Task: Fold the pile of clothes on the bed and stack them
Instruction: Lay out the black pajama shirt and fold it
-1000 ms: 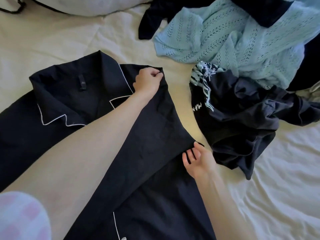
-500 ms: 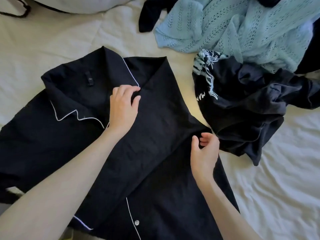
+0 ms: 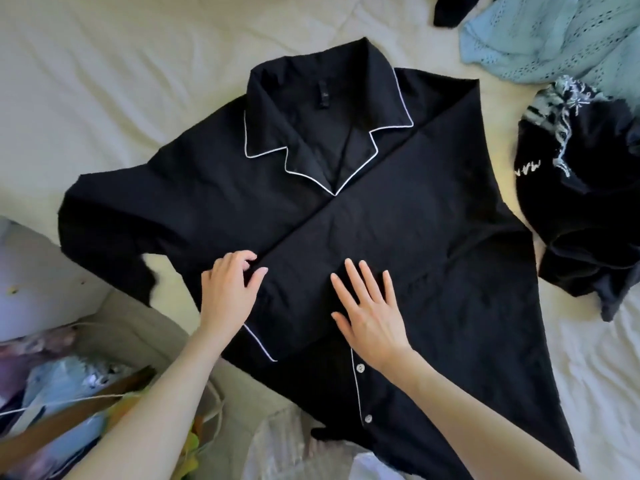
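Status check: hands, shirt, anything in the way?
Left hand on folded sleeve, right hand flat on black pyjama shirt. Unfolded dark garment beside it.

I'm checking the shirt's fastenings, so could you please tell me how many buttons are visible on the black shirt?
2. One button sits on the placket of the black shirt just below the right hand; the other lies further down. More may be hidden under the folded sleeve.
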Demonstrator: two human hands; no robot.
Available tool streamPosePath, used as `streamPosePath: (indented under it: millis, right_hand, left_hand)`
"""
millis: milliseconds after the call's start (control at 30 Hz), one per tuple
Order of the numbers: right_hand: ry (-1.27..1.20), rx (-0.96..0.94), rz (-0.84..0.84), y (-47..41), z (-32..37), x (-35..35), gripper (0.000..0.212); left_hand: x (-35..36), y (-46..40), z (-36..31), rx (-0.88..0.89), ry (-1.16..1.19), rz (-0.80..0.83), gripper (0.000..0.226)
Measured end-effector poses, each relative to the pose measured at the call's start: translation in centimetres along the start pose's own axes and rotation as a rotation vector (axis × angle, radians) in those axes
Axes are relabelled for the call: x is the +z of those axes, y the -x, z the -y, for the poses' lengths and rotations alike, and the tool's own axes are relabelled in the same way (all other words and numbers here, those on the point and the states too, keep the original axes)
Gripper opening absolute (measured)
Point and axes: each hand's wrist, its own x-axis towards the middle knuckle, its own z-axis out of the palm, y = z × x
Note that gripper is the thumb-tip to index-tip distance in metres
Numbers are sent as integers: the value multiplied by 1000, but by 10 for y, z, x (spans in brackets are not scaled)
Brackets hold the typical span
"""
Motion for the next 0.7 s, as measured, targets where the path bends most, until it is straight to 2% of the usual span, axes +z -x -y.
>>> streamPosePath:
  millis: [167,267,400,500,600,700]
  right_hand:
    - [44,-100,59,5,53,11,64]
    - [94,-122,97,-2,76,9,65]
    - [132,-123,132,-31,97,4,67]
    - [151,-109,161,-52,110,2,69]
    - [157,-84,203,-70,122,1,71]
    - [151,-35,247,-80,127,5,74]
  left_hand:
    - [-7,23,53,-146,27,201,38]
    - [-9,29,79,-161,152,216,30]
    - [-26,17,104,-218,409,76,23]
    - [-47,3,122,-196,421,-145,21]
    - [-70,-20,145,-173,393,-356,33]
    - [-88,-50,170,-299,440,-395,58]
